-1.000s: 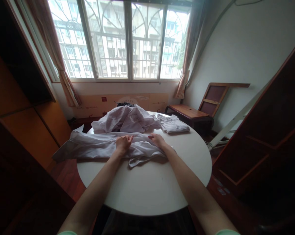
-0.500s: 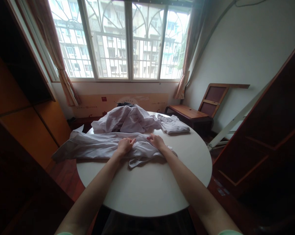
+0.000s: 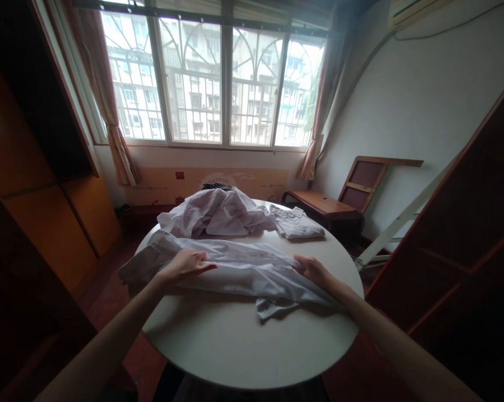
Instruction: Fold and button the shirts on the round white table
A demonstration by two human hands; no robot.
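Note:
A white shirt (image 3: pixel 235 271) lies stretched lengthwise across the round white table (image 3: pixel 243 357), with a loose flap at its near side. My right hand (image 3: pixel 314 271) is closed, pinching the cloth toward the shirt's right end. Over its left part rests my left hand (image 3: pixel 185 265), the thumb stretched out and apart from the fingers. Behind the shirt sits a rumpled heap of white clothing (image 3: pixel 218 212). A neatly folded white shirt (image 3: pixel 297 223) lies to the right of that heap.
Near the window, a wooden bench (image 3: pixel 322 202) and a leaning wooden panel (image 3: pixel 363 184) stand beyond the table's right side. Dark wooden furniture (image 3: pixel 456 240) flanks the right, and an orange-brown cabinet (image 3: pixel 88 223) the left. Dark wire-like items (image 3: pixel 216 186) show behind the heap.
My hands have moved apart, the left leftward and the right rightward. The shirt has shifted right, its left end drawn in from beyond the table edge. The view has tilted up slightly.

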